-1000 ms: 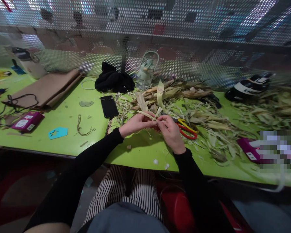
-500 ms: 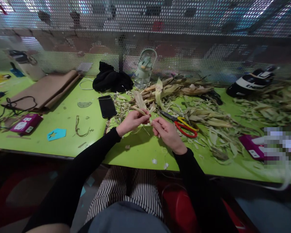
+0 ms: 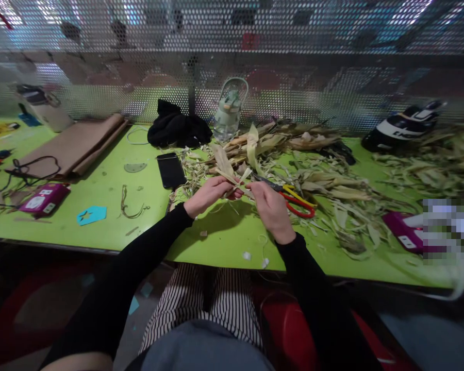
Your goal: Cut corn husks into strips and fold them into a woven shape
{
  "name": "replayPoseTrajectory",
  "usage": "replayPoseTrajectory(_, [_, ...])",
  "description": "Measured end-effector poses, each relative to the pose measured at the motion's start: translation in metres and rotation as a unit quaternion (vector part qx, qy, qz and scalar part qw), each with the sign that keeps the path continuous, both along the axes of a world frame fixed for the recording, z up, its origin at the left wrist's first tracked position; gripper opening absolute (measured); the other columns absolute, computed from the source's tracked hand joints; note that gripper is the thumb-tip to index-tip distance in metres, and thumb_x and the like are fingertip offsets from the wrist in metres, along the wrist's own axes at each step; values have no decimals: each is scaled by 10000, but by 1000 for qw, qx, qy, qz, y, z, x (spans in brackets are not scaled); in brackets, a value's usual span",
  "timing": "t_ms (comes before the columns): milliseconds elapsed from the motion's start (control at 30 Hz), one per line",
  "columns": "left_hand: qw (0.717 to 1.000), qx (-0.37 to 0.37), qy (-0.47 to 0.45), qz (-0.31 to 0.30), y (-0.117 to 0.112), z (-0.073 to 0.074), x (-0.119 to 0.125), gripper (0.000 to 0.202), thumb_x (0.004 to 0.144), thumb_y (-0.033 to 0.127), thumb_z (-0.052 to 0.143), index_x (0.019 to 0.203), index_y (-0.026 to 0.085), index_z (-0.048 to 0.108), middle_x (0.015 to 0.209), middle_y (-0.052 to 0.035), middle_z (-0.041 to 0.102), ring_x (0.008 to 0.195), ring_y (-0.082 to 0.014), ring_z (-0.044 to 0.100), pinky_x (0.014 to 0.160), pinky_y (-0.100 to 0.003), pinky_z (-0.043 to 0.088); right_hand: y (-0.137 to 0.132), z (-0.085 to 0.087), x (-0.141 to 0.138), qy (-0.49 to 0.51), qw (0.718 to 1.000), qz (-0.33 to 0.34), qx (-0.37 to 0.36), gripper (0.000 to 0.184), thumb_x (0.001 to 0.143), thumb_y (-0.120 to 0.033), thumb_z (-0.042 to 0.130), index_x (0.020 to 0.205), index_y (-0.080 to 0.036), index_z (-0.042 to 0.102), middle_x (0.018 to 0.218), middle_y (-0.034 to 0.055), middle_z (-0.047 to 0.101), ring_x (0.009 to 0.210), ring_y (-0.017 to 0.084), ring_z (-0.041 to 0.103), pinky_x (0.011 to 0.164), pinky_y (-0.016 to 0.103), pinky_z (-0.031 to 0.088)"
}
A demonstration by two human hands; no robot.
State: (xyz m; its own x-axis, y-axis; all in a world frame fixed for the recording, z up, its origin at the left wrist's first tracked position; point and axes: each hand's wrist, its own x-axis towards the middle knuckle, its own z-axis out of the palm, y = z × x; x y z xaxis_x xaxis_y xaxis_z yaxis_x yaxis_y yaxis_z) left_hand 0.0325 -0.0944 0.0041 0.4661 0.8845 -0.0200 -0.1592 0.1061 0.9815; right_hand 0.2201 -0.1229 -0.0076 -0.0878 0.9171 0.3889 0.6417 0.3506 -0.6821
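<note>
My left hand (image 3: 210, 196) is closed in a pinch on pale corn husk strips (image 3: 244, 180), which stick out past its fingertips. Close by on the right, my right hand (image 3: 272, 209) pinches the other end of a strip, its fingertips just apart from the left ones. Both hands are above the green table (image 3: 212, 250). Scissors (image 3: 300, 204) with red and yellow handles lie beside the right hand, their blades partly hidden. Behind the hands is a heap of dry corn husks (image 3: 278, 138), with shreds scattered around it.
A phone (image 3: 172, 170), black cloth (image 3: 178, 126) and clear bottle (image 3: 229, 111) stand or lie behind. Leftward are brown folded material (image 3: 71, 147), a purple power strip (image 3: 44, 200) and a blue cutout (image 3: 92, 215). At right are a dark bottle (image 3: 400, 129) and another purple box (image 3: 402, 232).
My right hand has turned and lifted slightly, its fingers now higher along the husk strip. My left hand stays nearly in place, and the strip ends between the hands have shifted.
</note>
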Motion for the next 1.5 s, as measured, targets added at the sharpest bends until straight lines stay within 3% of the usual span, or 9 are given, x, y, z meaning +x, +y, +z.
replayPoseTrajectory(200, [996, 72, 44, 7, 1, -11, 6, 223, 887, 91, 546, 1086, 80, 647, 939, -87, 736, 845, -124, 680, 878, -300, 540, -1, 0, -8, -21, 999, 35, -26, 499, 989, -653, 367, 868, -224, 590, 762, 52, 683, 701, 213, 626, 649, 325, 422])
replayPoseTrajectory(333, [995, 90, 25, -16, 1, -14, 6, 226, 945, 254, 588, 1099, 98, 641, 1007, -100, 732, 879, -138, 694, 886, -318, 546, -2, -2, -10, 36, 997, 11, -69, 446, 982, -648, 389, 838, -243, 508, 662, 2, 588, 593, 182, 550, 591, 317, 392])
replayPoseTrajectory(533, [997, 46, 19, -56, -4, -11, 5, 364, 949, 466, 603, 972, 103, 625, 852, -78, 731, 808, -129, 691, 834, -310, 553, -4, -3, -11, 138, 989, 9, -51, 355, 960, -606, 498, 900, -257, 517, 636, -35, 534, 545, 152, 494, 526, 299, 367])
replayPoseTrajectory(800, [999, 28, -15, 4, -7, -5, 8, 219, 974, 332, 598, 1066, 157, 503, 731, 15, 685, 655, -86, 679, 650, -212, 512, -6, 3, -16, 222, 969, 73, -84, 323, 906, -554, 622, 958, -239, 568, 748, -14, 657, 674, 152, 636, 662, 305, 529])
replayPoseTrajectory(1033, [998, 63, 3, 1, -11, -3, 7, 233, 972, 372, 594, 1052, 177, 497, 571, 75, 586, 471, -64, 565, 491, -181, 429, -3, -1, -13, 219, 959, 125, -132, 374, 838, -509, 729, 1032, -221, 592, 774, 4, 697, 721, 183, 694, 740, 357, 571])
replayPoseTrajectory(1233, [995, 85, 50, 25, -11, 1, 5, 165, 949, 305, 617, 982, 165, 536, 609, 65, 570, 548, -58, 566, 540, -184, 425, -3, -3, -10, 150, 984, 82, -49, 330, 855, -533, 700, 936, -219, 639, 910, 49, 733, 785, 198, 701, 764, 367, 578])
replayPoseTrajectory(1500, [982, 150, 97, 63, -8, -4, 3, 201, 911, 344, 634, 902, 150, 582, 761, 14, 578, 663, -83, 509, 613, -231, 396, -11, 4, -12, 72, 995, 54, 41, 174, 889, -407, 668, 828, -246, 646, 802, 28, 709, 727, 187, 648, 686, 333, 553])
